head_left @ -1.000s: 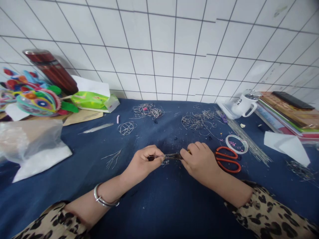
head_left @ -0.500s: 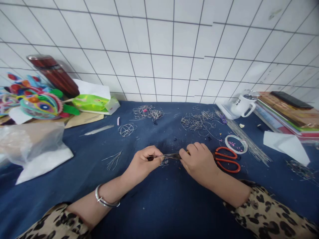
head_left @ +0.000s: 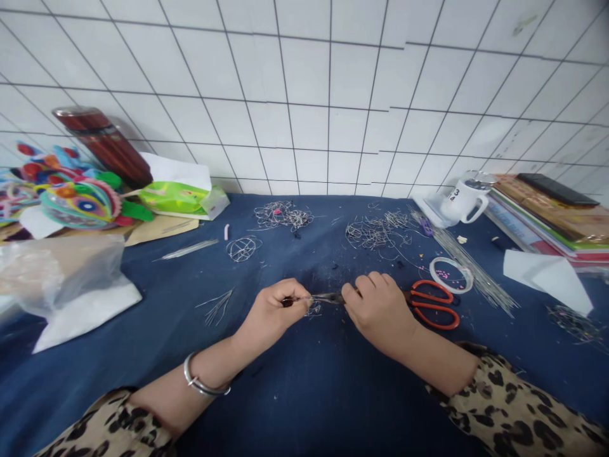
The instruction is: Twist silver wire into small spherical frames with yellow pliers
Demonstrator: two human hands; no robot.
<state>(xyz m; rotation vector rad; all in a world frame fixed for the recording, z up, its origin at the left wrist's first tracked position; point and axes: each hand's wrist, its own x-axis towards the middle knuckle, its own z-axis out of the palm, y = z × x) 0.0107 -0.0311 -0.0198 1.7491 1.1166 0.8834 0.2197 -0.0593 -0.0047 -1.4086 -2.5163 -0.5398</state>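
Observation:
In the head view my left hand [head_left: 280, 306] is closed, thumb and forefinger pinching a thin piece of metal wire [head_left: 308, 298]. My right hand [head_left: 379, 309] wraps round a pair of pliers [head_left: 334, 297], whose narrow jaws point left and meet the wire close to my left fingertips. The plier handles are mostly covered by my palm. Under the jaws lies a small heap of wire bits [head_left: 314, 311] on the dark blue cloth [head_left: 304, 393]. Red-handled scissors [head_left: 435, 306] rest just right of my right hand, blades partly hidden behind it.
Tangled wire piles [head_left: 378, 230] lie toward the wall, with a round wire frame [head_left: 243, 249] at left. Straight wires [head_left: 476, 270] and a white ring dish [head_left: 471, 279] with pink beads sit right, near a white mug [head_left: 464, 202]. A plastic bag [head_left: 85, 273] and red thermos [head_left: 104, 146] stand left.
Almost nothing differs. Both hands keep the same hold and place, and the wire and pliers have barely shifted.

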